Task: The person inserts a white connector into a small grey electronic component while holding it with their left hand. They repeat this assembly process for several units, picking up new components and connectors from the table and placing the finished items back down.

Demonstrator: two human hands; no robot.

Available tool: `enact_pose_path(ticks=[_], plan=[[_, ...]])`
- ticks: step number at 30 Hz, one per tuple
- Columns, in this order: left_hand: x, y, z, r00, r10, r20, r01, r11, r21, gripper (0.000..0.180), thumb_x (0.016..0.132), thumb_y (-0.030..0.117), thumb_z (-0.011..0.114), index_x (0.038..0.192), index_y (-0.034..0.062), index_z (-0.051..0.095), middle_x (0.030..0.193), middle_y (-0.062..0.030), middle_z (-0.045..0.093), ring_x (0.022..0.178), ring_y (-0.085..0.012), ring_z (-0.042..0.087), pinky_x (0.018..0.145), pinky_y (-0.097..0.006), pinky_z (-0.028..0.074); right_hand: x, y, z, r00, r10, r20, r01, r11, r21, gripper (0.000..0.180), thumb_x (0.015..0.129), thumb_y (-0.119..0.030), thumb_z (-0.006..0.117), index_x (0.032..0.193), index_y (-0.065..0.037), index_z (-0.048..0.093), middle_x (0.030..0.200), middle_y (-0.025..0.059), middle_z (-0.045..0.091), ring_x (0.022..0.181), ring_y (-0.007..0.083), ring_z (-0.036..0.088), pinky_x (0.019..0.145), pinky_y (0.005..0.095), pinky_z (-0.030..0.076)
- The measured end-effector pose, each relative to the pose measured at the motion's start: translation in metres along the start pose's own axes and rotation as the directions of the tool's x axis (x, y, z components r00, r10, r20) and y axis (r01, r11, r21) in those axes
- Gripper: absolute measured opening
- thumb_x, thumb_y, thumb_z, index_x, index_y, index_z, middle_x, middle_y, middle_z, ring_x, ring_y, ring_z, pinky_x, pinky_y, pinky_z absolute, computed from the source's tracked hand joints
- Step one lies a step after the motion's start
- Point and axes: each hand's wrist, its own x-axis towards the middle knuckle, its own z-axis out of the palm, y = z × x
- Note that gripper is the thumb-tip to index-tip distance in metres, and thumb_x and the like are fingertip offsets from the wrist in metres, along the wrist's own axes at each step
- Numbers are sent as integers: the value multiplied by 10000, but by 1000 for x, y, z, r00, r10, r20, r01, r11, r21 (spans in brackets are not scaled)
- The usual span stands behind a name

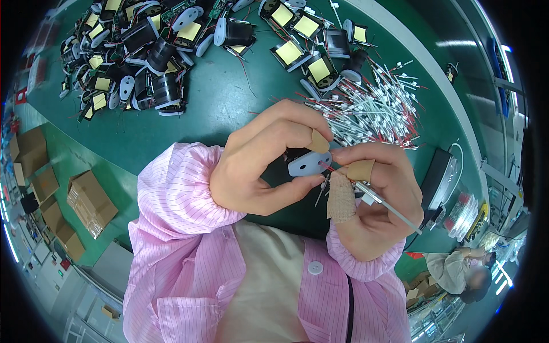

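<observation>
ur left hand [269, 163] has the grey-capped spool [310, 164] over the bench [223, 86], right hand [380, 200] pinching red wire [326, 166] by its hole + white lead [400, 215]; prob wiring step, next needs steady wire feed imo

Well left of the fingers [297, 192], down on the green floor [121, 186]: a cardboard box [86, 195], with more brown cartons [30, 150] farther left. Right of the fingers, on the green table [223, 91]: a long dark case [438, 172], a white cable [460, 178] looping beside it. Just below that, clear plastic packaging [461, 215], contents hard to make out. Lower right, toward the warped rim, a person [449, 268] in pale clothing.
</observation>
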Motion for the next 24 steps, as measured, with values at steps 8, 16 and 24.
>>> enact_pose_path(ticks=[8, 16, 24], plan=[[0, -1, 0, 1000, 24, 5, -24, 1000, 1, 382, 705, -17, 737, 1034, -34, 543, 1074, -237, 599, 942, -301, 620, 801, -385, 498, 0, -2, 4, 998, -56, -21, 53, 993, -109, 214, 643, 90, 758, 803, 11, 640, 883, 121, 664, 659, 203, 657, 564, 272, 514], [-4, -6, 3, 999, 29, 14, -31, 994, 109, 371, 761, -10, 747, 1066, -48, 540, 1012, -230, 647, 903, -339, 660, 726, -408, 539, 5, 1, 0, 994, 34, 108, -18, 989, -146, 242, 675, 40, 764, 881, 22, 637, 875, 115, 625, 685, 205, 621, 594, 291, 496], [4, 2, -5, 993, -72, 95, 72, 997, 9, 542, 768, 60, 767, 1230, -83, 523, 1119, -239, 623, 1010, -326, 622, 857, -416, 493, 2, -3, -16, 924, 377, 66, -376, 866, 328, 172, 764, 85, 677, 935, 73, 686, 836, 123, 656, 685, 148, 607, 605, 247, 473]])
